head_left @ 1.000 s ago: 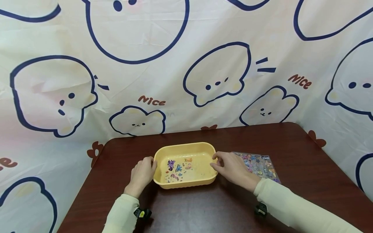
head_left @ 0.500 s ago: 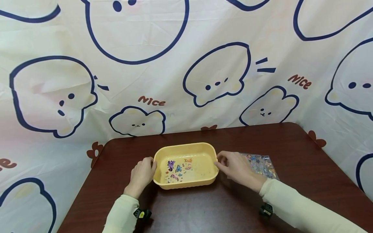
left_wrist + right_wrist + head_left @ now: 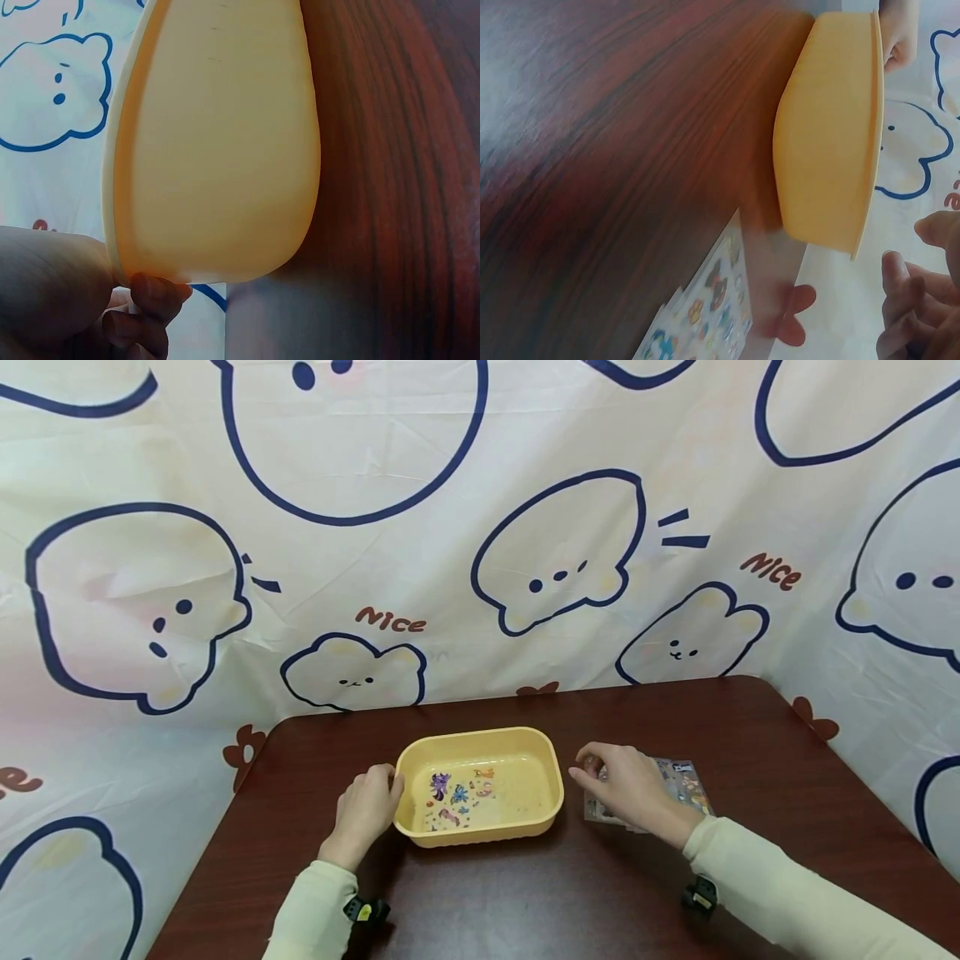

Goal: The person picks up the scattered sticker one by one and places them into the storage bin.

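A yellow tray (image 3: 480, 837) stands on the brown table, with small colourful pony stickers (image 3: 459, 793) on the left part of its floor. My left hand (image 3: 365, 810) grips the tray's left rim; in the left wrist view its thumb and curled fingers (image 3: 154, 296) pinch the tray wall (image 3: 217, 150). My right hand (image 3: 633, 789) is off the tray's right end, held above sticker sheets (image 3: 686, 785) that it partly covers. In the right wrist view the right thumb and fingers (image 3: 904, 300) are apart with nothing between them, and the sheets (image 3: 712, 307) lie below.
The dark wooden table (image 3: 510, 902) has rounded far corners. Behind and beside it hangs a white cloth (image 3: 450, 568) with blue outlined cartoon shapes and red lettering.
My right hand has let go of the tray's right rim and moved right, over the sticker sheets, uncovering their left edge. The left hand has stayed on the tray.
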A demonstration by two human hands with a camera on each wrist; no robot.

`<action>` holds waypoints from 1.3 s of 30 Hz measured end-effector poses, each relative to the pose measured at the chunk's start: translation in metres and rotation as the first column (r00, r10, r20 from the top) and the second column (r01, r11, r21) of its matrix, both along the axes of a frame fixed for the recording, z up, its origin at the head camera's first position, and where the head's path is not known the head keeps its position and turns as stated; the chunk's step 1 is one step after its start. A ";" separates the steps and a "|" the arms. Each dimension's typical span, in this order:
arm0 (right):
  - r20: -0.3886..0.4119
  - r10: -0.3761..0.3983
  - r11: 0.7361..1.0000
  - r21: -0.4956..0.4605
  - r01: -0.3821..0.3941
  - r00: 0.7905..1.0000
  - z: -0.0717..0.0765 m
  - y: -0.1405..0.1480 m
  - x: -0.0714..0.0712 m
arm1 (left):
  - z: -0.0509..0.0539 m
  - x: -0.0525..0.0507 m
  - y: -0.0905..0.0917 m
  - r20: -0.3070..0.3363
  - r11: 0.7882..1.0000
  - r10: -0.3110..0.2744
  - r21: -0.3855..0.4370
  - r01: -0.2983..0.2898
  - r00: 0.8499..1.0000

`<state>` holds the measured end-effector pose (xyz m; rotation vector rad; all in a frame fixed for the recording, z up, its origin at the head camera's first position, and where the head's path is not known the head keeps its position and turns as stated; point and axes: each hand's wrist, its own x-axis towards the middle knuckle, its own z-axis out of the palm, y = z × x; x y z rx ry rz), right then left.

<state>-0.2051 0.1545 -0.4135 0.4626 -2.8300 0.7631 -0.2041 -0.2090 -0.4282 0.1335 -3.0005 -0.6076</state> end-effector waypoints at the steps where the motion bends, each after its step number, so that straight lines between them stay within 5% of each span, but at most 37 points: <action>1: 0.001 -0.003 1.000 0.002 0.003 1.000 -0.001 0.002 -0.001 | 0.000 0.000 0.000 0.002 1.000 0.000 0.000 0.000 1.000; 39: 0.169 -0.056 0.995 0.090 0.041 0.984 -0.028 0.051 -0.022 | -0.002 -0.001 -0.001 -0.012 1.000 0.005 -0.006 -0.005 1.000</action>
